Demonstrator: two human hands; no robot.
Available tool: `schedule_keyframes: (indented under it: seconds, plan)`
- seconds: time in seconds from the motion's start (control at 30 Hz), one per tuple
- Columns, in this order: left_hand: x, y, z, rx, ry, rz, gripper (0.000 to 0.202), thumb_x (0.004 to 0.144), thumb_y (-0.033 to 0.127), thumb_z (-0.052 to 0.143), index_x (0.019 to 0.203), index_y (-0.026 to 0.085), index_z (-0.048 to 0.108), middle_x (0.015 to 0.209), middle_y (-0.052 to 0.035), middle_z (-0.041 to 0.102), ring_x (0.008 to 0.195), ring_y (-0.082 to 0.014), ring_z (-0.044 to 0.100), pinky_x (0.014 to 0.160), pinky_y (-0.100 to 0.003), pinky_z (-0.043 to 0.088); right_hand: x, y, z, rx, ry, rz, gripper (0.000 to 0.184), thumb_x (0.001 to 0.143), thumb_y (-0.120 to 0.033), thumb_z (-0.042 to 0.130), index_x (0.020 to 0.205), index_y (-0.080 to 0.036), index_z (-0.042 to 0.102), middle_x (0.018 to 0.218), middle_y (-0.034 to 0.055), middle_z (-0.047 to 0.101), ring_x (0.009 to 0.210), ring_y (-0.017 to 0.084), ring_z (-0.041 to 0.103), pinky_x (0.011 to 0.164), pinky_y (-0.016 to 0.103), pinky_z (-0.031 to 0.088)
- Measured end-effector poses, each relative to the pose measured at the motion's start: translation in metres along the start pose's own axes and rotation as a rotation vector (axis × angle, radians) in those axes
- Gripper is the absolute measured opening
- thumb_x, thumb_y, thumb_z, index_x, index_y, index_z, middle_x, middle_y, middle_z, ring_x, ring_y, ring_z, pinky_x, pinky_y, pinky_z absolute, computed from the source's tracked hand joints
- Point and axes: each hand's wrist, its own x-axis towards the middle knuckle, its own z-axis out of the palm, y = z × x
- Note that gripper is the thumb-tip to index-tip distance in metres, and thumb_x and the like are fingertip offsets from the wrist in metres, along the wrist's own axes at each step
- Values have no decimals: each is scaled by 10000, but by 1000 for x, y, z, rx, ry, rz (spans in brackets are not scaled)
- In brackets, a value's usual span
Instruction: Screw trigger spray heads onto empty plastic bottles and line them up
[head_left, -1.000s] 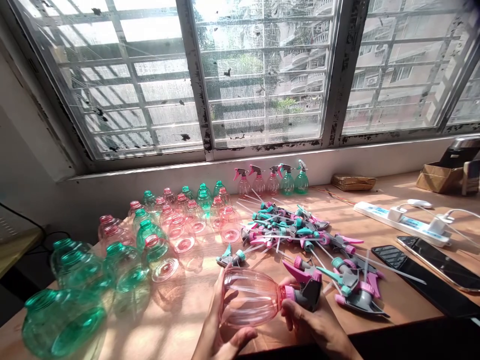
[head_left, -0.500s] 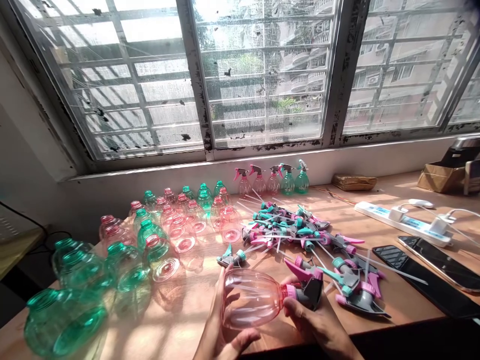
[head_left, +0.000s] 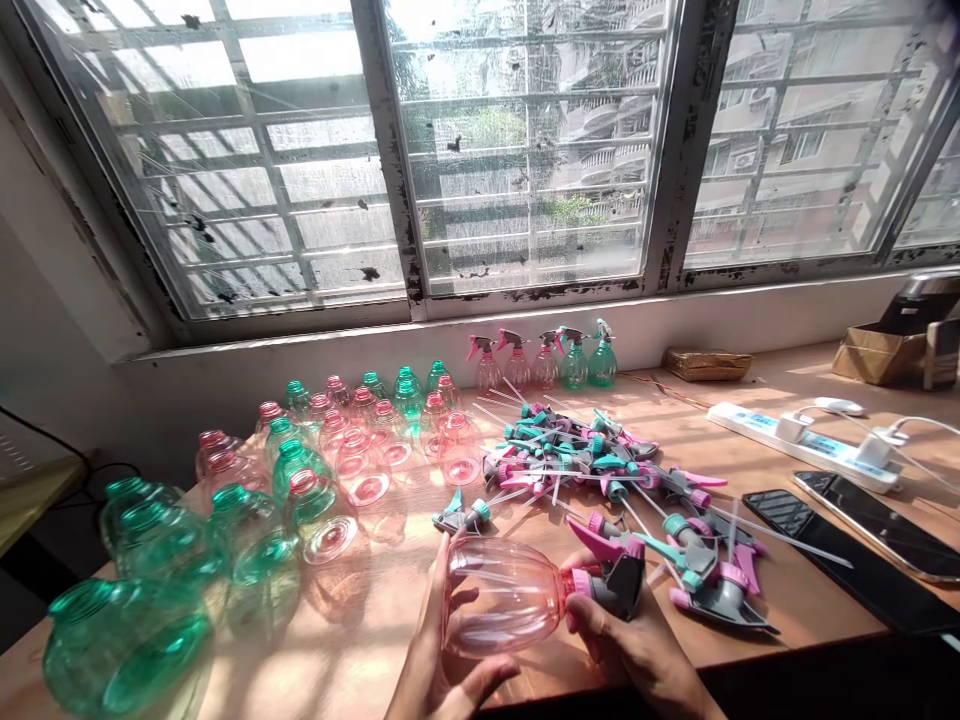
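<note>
Head view: a pink bottle is held on its side above the near edge of the surface, base to the left hand, neck to the right hand. A spray head is seated at the neck, its pink collar against the rim; whether it is fully tightened cannot be told. The sideways hold is probably chosen so the body is steadied by one hand while the head is gripped by the other. Unfitted bottles are stood upright at left and loose spray heads are heaped beyond the right hand, presumably so each kind is kept within easy reach. Topped bottles are lined by the wall, apparently set aside. The base is cupped by the left fingers, widely curved, thumb extended along the near underside. The collar and head are pinched by the right fingers, nearly closed, the bottle's body lying between both hands.
</note>
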Motion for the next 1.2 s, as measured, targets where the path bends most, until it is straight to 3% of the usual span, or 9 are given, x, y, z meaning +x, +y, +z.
schedule_keyframes:
  seconds: [0.13,0.27,0.43,0.63,0.77,0.9,1.03,1.2]
  plan:
    - [0,-2,-3,-5,4,-41,1068,794,622,848,1662,389,270,1553,-118,489,1326,-368,569,1119,-469,512,0,-3,0,-39,-13,10,479,772,-587,902,966,-203,692,607,-7,674,459,113,471,439,241,345]
    - [2,-6,0,1,51,-37,957,838,618,802,1641,426,319,1638,-76,405,1293,-342,570,1087,-435,538,-1,-4,-1,-46,22,22,480,742,-615,909,890,-205,706,605,-7,652,500,152,541,453,259,373]
    - [1,-6,0,36,52,14,1018,842,596,810,1666,428,236,1584,-86,488,1292,-339,585,1108,-442,523,-1,-3,1,-40,23,19,485,748,-607,906,941,-209,708,602,-4,680,456,131,490,437,254,356]
    - [-2,-7,-6,-8,11,-34,1008,821,629,816,1655,375,310,1523,-123,550,1370,-393,558,1148,-491,489,1,-1,3,-22,6,-12,476,760,-578,912,970,-219,681,578,-28,654,437,116,455,445,263,349]
    - [5,-5,-2,8,19,35,1021,798,589,858,1644,438,306,1679,-85,407,1329,-378,595,1134,-505,508,0,0,2,10,2,-1,506,777,-564,908,1038,-216,649,603,-20,686,432,103,459,442,241,348]
    - [8,-2,6,48,55,119,918,864,574,800,1638,450,321,1678,-65,435,1399,-388,550,1166,-515,479,1,4,-1,19,74,-43,523,795,-564,897,1066,-232,598,604,-25,696,434,111,503,459,236,384]
    - [2,0,5,56,46,21,982,859,623,777,1666,412,260,1659,-95,428,1365,-396,553,1161,-544,479,3,6,-3,-51,38,-54,510,810,-583,873,1056,-218,616,584,-22,688,419,112,499,440,235,371]
    - [-5,4,-1,36,14,-32,1034,799,665,811,1658,379,311,1632,-117,430,1406,-427,508,1170,-539,471,1,0,-3,-97,10,-21,516,797,-618,868,1032,-203,672,630,-9,699,452,122,524,478,258,379]
